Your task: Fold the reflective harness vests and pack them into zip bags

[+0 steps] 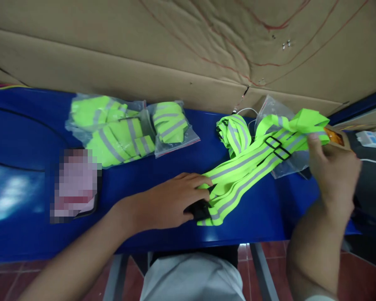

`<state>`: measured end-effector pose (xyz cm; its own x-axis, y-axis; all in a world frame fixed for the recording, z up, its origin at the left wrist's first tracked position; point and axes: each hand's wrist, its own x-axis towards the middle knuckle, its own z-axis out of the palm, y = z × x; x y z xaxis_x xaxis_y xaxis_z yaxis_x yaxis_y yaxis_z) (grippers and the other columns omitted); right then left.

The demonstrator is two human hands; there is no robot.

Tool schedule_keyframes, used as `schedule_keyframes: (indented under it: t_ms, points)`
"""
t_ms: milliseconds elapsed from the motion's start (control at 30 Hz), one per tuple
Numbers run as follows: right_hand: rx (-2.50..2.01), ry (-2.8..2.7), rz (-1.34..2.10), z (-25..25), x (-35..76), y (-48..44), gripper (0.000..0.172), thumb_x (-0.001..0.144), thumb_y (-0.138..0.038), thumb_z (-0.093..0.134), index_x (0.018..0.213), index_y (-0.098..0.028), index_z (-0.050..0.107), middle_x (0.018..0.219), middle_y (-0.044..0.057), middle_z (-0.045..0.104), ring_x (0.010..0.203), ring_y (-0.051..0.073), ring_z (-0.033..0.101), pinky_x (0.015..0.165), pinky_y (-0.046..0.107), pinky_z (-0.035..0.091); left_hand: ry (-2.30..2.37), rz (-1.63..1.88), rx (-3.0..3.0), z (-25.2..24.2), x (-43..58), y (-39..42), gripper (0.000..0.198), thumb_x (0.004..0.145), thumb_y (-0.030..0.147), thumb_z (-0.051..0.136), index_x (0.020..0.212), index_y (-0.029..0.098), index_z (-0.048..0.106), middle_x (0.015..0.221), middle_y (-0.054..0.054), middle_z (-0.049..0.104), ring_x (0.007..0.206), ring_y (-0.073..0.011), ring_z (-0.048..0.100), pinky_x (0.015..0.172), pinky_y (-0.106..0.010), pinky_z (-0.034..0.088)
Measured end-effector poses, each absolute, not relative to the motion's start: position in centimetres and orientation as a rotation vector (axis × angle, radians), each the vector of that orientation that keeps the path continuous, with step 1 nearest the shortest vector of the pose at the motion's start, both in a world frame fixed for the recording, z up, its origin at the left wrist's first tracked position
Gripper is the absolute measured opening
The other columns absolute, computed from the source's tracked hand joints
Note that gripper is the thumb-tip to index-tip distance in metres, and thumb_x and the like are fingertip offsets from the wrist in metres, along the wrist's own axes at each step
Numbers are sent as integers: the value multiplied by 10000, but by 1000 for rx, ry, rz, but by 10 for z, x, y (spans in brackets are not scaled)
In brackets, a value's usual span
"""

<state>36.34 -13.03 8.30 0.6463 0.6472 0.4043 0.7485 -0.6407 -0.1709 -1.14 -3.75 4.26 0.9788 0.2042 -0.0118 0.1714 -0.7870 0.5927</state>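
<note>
A neon yellow-green reflective belt (238, 163) with grey stripes lies stretched over the blue table in several layers. My left hand (178, 198) is closed on its near left end, around a black buckle (200, 210). Higher up on the right, my right hand (334, 171) grips the belt's far end, thumb on top of the folded strap. Two black slider buckles (278, 148) sit on the strap between my hands. Behind the belt, a rolled-up reflective strap (235, 133) touches it. A clear plastic bag (274, 109) lies partly under the belt's right end.
Bagged reflective straps (113, 129) lie at the back left, with another bagged strap (169, 123) beside them. A blurred-out phone-like object (75, 184) is at left. Brown cardboard (144, 62) with red wires stands along the table's (163, 161) back edge. Dark items crowd the right end.
</note>
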Motion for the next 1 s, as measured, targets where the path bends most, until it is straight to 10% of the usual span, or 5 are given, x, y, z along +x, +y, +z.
schedule_keyframes:
  t_ms: [233, 400, 800, 1000]
  points:
    - [-1823, -1823, -153, 59, 247, -197, 615, 970, -494, 642, 1552, -362, 494, 1408, 104, 669, 1301, 382, 616, 1057, 603, 497, 449, 171, 2647, 37, 10, -57, 405, 950, 334, 715, 1303, 181, 590, 1293, -129, 663, 1169, -310, 659, 955, -428, 570]
    - [-1647, -2258, 190, 6, 203, -221, 910, 1010, -456, 627, 1703, -194, 99, 1570, 168, 535, 1446, 343, 507, 1185, 606, 414, 425, 236, 2713, 31, 3, -88, 560, 948, 379, 702, 1417, 170, 480, 1405, -165, 596, 1271, -343, 626, 994, -452, 582]
    - [-1550, -2219, 108, -1, 211, -236, 880, 989, -481, 661, 1681, -215, 186, 1551, 190, 514, 1474, 357, 441, 1195, 622, 360, 364, 498, 2805, 19, -3, -116, 321, 915, 260, 605, 1222, 171, 578, 1285, -138, 686, 1104, -293, 720, 916, -439, 638]
    - [-1618, -2204, 84, -5, 198, -248, 707, 1011, -228, 546, 1644, -109, 258, 1457, 198, 563, 1390, 340, 462, 1169, 573, 367, 453, 626, 2745, 10, 2, -135, 322, 859, 214, 602, 1173, 147, 583, 1284, -150, 680, 1042, -255, 747, 813, -365, 660]
